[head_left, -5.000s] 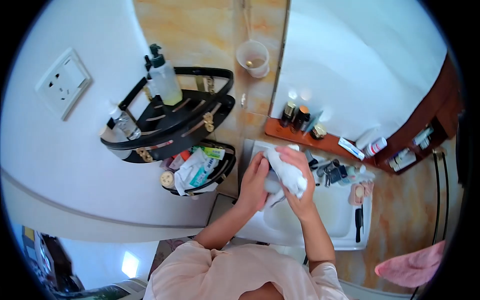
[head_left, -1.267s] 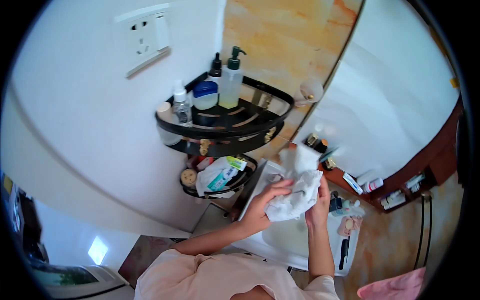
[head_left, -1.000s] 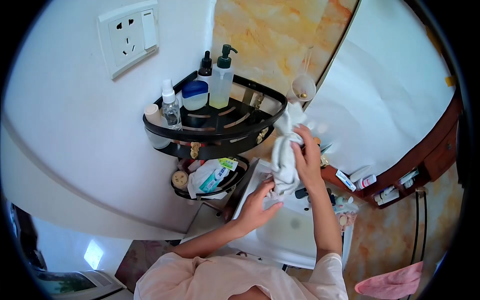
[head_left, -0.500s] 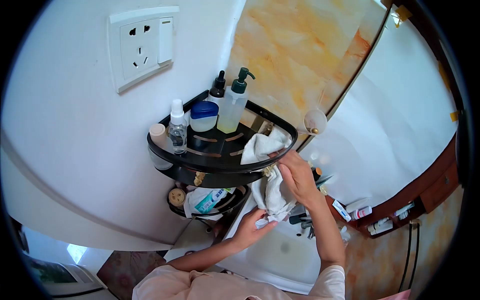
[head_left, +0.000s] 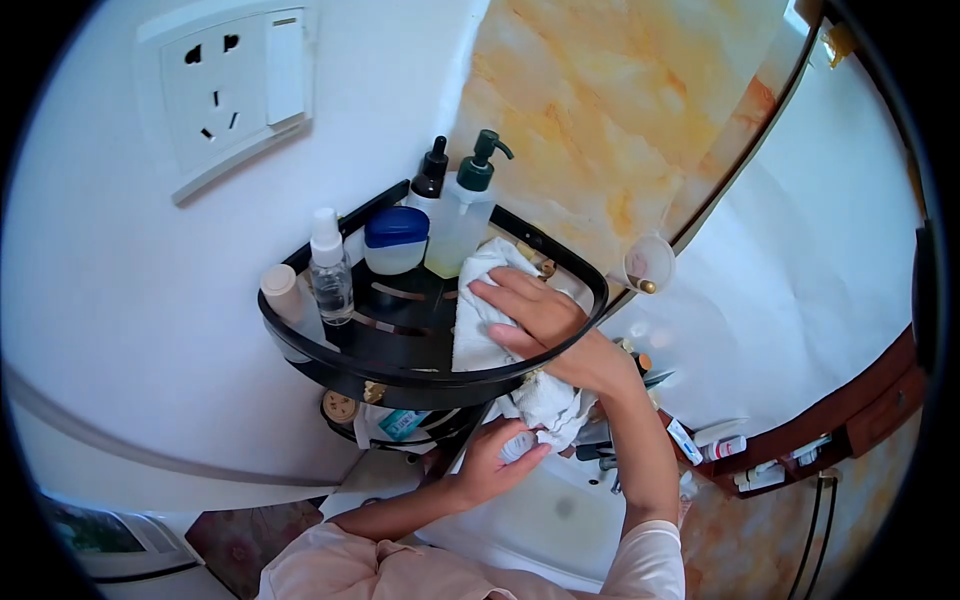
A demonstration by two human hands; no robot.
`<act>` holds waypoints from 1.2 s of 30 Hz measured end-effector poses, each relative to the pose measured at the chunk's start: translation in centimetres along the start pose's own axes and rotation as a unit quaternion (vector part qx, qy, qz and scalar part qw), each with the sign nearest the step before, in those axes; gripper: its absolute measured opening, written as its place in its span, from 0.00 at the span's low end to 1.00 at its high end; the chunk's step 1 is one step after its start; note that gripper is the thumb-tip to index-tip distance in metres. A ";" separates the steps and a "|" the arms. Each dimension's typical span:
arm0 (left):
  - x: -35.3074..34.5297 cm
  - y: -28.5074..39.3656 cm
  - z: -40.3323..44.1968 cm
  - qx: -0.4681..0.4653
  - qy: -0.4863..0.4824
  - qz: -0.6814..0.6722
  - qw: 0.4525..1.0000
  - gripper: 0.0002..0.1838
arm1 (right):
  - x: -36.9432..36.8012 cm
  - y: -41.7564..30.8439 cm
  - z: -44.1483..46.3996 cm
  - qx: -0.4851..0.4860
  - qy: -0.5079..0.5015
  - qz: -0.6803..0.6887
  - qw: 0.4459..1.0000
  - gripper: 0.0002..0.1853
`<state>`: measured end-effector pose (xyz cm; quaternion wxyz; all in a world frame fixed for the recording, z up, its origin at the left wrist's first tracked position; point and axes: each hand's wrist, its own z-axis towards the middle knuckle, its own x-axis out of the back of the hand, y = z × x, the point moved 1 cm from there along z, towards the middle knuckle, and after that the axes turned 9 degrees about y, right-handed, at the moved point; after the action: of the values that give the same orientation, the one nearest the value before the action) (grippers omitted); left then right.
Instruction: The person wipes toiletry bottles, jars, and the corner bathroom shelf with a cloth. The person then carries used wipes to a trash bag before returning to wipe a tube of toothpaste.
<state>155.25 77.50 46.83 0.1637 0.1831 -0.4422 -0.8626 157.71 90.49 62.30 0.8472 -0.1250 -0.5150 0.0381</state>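
My right hand (head_left: 535, 310) presses a white cloth (head_left: 480, 330) onto the right part of the black corner shelf (head_left: 430, 350), its fingers spread over the fabric. The cloth drapes over the shelf's front rail and hangs below it. Under the rail, my left hand (head_left: 492, 465) is closed round a small whitish round item (head_left: 517, 446), beside the cloth's lower end. A pump bottle (head_left: 462, 225) stands behind the cloth. Left of it are a blue-lidded jar (head_left: 396, 240), a dropper bottle (head_left: 430, 175), a spray bottle (head_left: 331, 275) and a pink-capped bottle (head_left: 290, 300).
A lower shelf (head_left: 440, 425) holds a round tin and a packet. Below is a white sink (head_left: 550, 520). A clear cup (head_left: 648, 262) hangs by the mirror (head_left: 800, 270). The red-brown ledge (head_left: 720, 470) carries tubes. A wall socket (head_left: 225, 95) is at upper left.
The cloth went from between both hands above the sink onto the upper shelf. My right hand moved up and left over the rail. The view shifted closer to the shelf.
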 end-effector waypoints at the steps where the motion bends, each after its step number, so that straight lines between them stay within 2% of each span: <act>1: -0.2 0.1 0.0 -0.003 0.002 -0.001 1.000 0.14 | 0.0 -0.1 0.1 0.021 0.027 -0.007 0.999 0.20; 4: -0.2 0.2 0.1 -0.012 -0.008 0.014 1.000 0.13 | 0.6 -0.2 -1.3 -0.047 0.010 0.044 0.998 0.20; 6: 0.0 0.1 0.1 -0.015 -0.030 0.035 0.999 0.12 | 0.5 -0.3 -3.4 -0.039 0.072 0.011 0.997 0.18; 9: -0.1 1.1 0.5 -0.008 -0.041 -0.004 0.999 0.14 | 0.5 -0.1 -6.3 -0.033 0.140 -0.022 0.989 0.15; 11: -0.6 2.2 0.4 0.029 -0.032 -0.061 0.997 0.15 | 0.5 -0.8 -7.7 -0.021 0.193 -0.054 0.979 0.12; 12: -0.8 2.7 0.2 0.048 -0.030 -0.091 0.994 0.16 | 0.2 -1.2 -8.6 -0.042 0.221 -0.049 0.973 0.11; 14: -0.7 2.4 -0.4 0.034 -0.045 -0.029 0.998 0.16 | -0.5 -2.0 -10.5 -0.085 0.279 -0.039 0.956 0.11; 15: -0.6 2.5 -0.5 0.024 -0.049 0.001 0.998 0.16 | -0.1 -2.4 -11.4 -0.128 0.282 0.010 0.951 0.10; 19: -0.6 6.1 -0.3 -0.181 -0.032 0.061 0.981 0.16 | 2.0 -4.2 -12.5 -0.097 0.490 -0.019 0.866 0.12; 22: -0.1 9.1 1.1 -0.309 0.019 0.137 0.941 0.16 | 4.4 -6.2 -8.8 -0.075 0.469 -0.081 0.876 0.12; 24: 0.6 10.4 1.8 -0.281 0.025 0.184 0.941 0.17 | 4.3 -4.8 -6.3 -0.021 0.363 -0.157 0.918 0.12; 25: 1.0 9.9 2.2 -0.281 0.028 0.182 0.942 0.16 | 3.5 -4.2 -5.3 0.037 0.299 -0.181 0.936 0.12; 26: 1.4 9.4 2.5 -0.282 0.032 0.179 0.942 0.15 | 2.4 -4.3 -4.5 0.056 0.306 -0.171 0.935 0.12; 28: 3.1 9.5 1.9 -0.300 0.054 0.237 0.923 0.17 | 1.0 -4.4 -3.4 0.095 0.257 -0.120 0.954 0.12; 30: 5.2 9.8 0.8 -0.303 0.071 0.294 0.904 0.18 | -0.4 -6.7 -1.4 0.148 0.262 -0.115 0.947 0.13; 32: 7.2 10.6 -0.5 -0.295 0.089 0.348 0.885 0.19 | -1.5 -9.6 0.2 0.130 0.224 -0.140 0.956 0.13; 35: 9.8 9.7 -1.1 -0.330 0.215 0.331 0.857 0.20 | -3.7 -12.3 2.6 0.140 0.254 -0.148 0.945 0.12; 36: 10.0 9.6 -1.1 -0.329 0.218 0.332 0.857 0.20 | -3.9 -12.4 2.6 0.133 0.265 -0.151 0.943 0.12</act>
<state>148.08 66.94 52.44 0.5835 0.1447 -0.1203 -0.7900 152.74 78.19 63.19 0.9577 0.0620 -0.2753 -0.0563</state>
